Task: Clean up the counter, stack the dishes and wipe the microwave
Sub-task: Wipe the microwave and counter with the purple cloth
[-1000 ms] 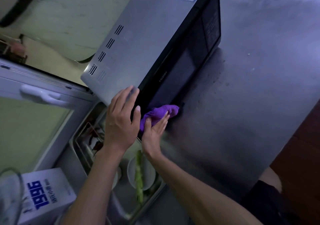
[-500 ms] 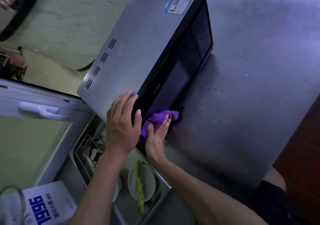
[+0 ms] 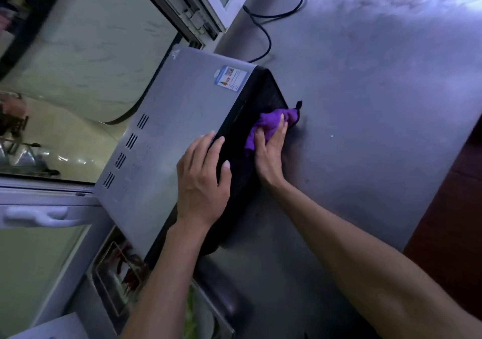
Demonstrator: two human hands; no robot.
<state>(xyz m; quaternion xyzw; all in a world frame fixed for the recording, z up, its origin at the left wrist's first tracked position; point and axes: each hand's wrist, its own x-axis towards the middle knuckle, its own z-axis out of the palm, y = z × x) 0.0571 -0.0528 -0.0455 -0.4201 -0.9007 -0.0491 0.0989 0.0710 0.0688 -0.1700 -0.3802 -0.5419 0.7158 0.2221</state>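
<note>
Microwave wiping is the step in hand, and the appliance sits on the steel surface toward 10 o'clock of the view, its grey top facing the camera and its dark door front turned toward 4 o'clock. The left hand rests flat over the top front edge, fingers spread and relaxed with the thumb down on the door, steadying the box rather than pinching anything. The right hand presses a purple cloth against the door near its far lower corner, at about 1 o'clock from the left hand; its grip is closed round the bunched cloth, fingers curled into it. A small black tag sticks out just past the cloth.

As a judgement, the wipe looks well under way, with the cloth at the far end of the door, but whether the top and sides have been done cannot be told. The surface at 3 o'clock shows faint specks and smears, so cleaning it seems left to do. At 7 o'clock a metal tray holds some greenish food and red scraps, blurred, so the tidying and dish stacking look unfinished. A black cable trails behind the appliance at 12 o'clock.
</note>
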